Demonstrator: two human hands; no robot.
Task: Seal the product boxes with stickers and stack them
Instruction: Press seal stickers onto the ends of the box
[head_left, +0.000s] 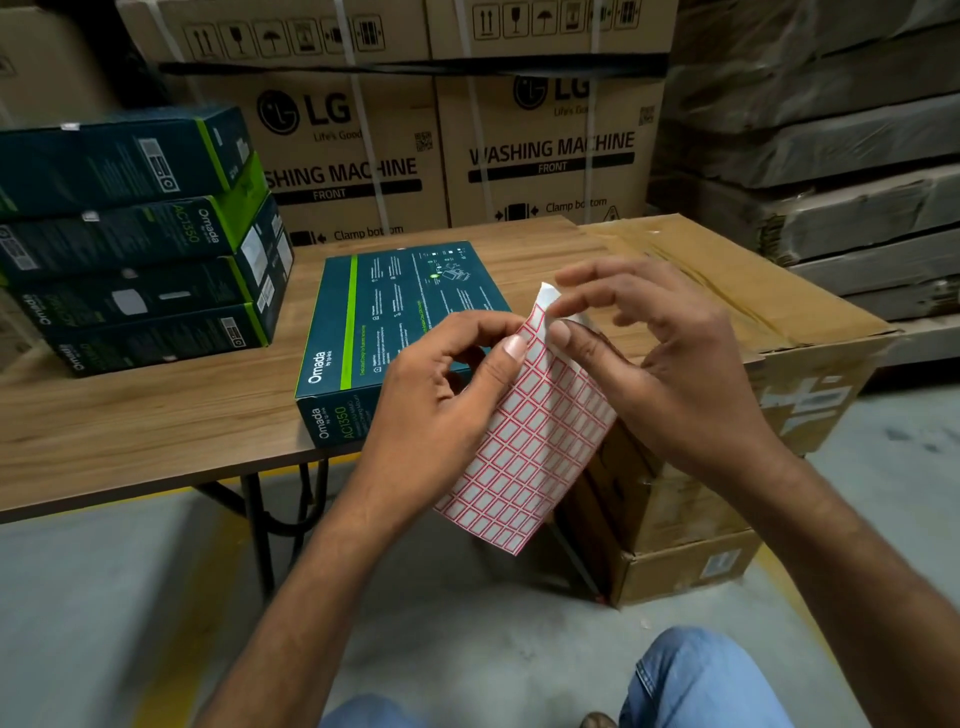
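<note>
Showing blue-jeaned knees (696, 680) at the lower edge, nearest of all and cut off by the frame. Holding the sticker sheet (530, 447) in the air at the near right of the flat product box (395, 312), covering that box's near right corner. Gripping the sheet's left edge with the left hand (447, 374), thumb on the printed face, fingers curled behind. Pinching the sheet's curled top corner with the right hand (660, 364) between thumb and forefinger, remaining fingers spreading loose. Masking the sheet's upper rows with both hands; not permitting a reading of whether a single sticker is lifting.

Lying flat near the front edge of the table (130, 415): dark teal, green stripe, marked "Omada" and "AC1350", finer print illegible. Showing, left of the flat product box and well apart, a stack of product boxes (135, 244), four high, cut off at the left edge. Showing, right of the flat product box at the table's end, a worn brown carton (727, 291) resting on a lower carton (685, 566), partly blocked by the right forearm.

Presenting a wood-grain top on dark folding legs. Showing, behind the flat product box, washing machine cartons (545, 156) bound with white straps, and to the far right blurred wrapped bundles (810, 156). Showing grey concrete floor (104, 597) with a yellow line (197, 571) below.
</note>
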